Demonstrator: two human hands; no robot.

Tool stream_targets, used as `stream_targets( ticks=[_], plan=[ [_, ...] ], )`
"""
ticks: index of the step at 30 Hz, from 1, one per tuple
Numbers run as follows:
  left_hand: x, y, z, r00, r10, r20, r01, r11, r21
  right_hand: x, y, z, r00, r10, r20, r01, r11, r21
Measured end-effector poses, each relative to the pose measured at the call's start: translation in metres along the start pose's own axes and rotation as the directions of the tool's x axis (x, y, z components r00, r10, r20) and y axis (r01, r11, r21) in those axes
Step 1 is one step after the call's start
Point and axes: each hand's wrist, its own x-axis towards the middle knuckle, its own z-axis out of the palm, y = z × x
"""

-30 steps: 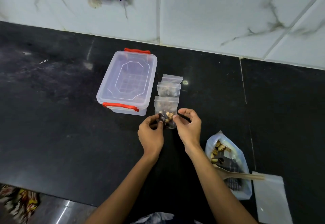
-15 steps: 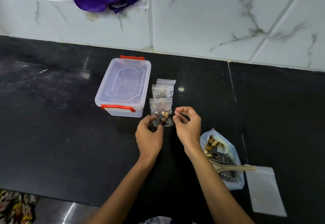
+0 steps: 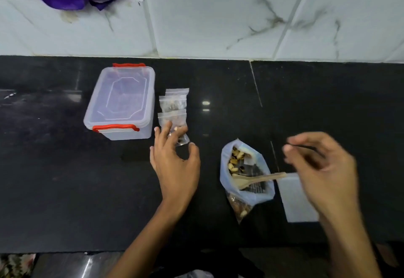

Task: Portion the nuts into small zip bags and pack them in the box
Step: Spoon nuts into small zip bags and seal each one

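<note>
- Presently the left hand (image 3: 175, 164) lies over the newest filled zip bag (image 3: 180, 139) at about 11 o'clock from the frame's centre, fingers spread and relaxed, fingertips resting on the bag rather than pinching it; I judge the step in hand to be setting this bag down and fetching an empty one
- Right hand (image 3: 321, 168) hovers at 3 o'clock, blurred; thumb and forefinger seem drawn together, but whether they pinch anything I cannot tell
- Earlier-filled bags (image 3: 173, 105) lie in an overlapping row toward 12 o'clock from the left hand, just beside the box (image 3: 122, 103); the box sits at 10 o'clock with its lid on and red clips (image 3: 115, 127) showing, so nothing is packed yet
- Nuts (image 3: 236, 160) sit in the big open bag (image 3: 244, 177) at 4 o'clock, a wooden spoon (image 3: 258, 178) resting in its mouth; a flat pale sheet, probably the empty bags (image 3: 299, 199), lies partly under the right hand
- To do it well: run a finger along the seal before letting go, since a half-shut zip will spill; lay the bag flat in line with the others, clear of the box clips
- Take one empty bag only, peeling it from the stack by a corner; keep the spoon handle undisturbed, for a knock could tip the nut bag over the black counter (image 3: 65, 179)
</note>
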Motion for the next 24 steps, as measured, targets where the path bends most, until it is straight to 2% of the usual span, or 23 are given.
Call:
stream_targets(
  ticks=[3, 5, 7, 12, 17, 24],
  plan=[
    [-0.005, -0.002, 0.005, 0.999, -0.007, 0.036, 0.006, 1.0, 0.028, -0.001, 0.044, -0.036, 0.972, 0.113, -0.206, -0.137, 0.985, -0.107],
    [-0.008, -0.003, 0.009, 0.999, -0.014, 0.044, 0.013, 0.999, 0.029, 0.0, 0.078, -0.045, 0.938, 0.22, -0.266, -0.273, 0.944, -0.183],
    [-0.012, -0.003, 0.013, 0.999, -0.017, 0.046, 0.016, 1.0, 0.02, 0.001, 0.108, -0.046, 0.917, 0.286, -0.279, -0.365, 0.884, -0.293],
    [-0.019, -0.002, 0.019, 0.998, -0.022, 0.064, 0.02, 0.999, 0.034, -0.002, 0.143, -0.033, 0.921, 0.284, -0.266, -0.385, 0.767, -0.514],
    [-0.025, -0.002, 0.02, 0.996, -0.028, 0.079, 0.024, 0.999, 0.046, 0.003, 0.15, -0.035, 0.912, 0.3, -0.279, -0.399, 0.804, -0.441],
    [-0.029, -0.001, 0.022, 0.997, -0.029, 0.068, 0.026, 0.999, 0.045, 0.006, 0.152, -0.041, 0.913, 0.322, -0.251, -0.403, 0.807, -0.431]
  ],
)
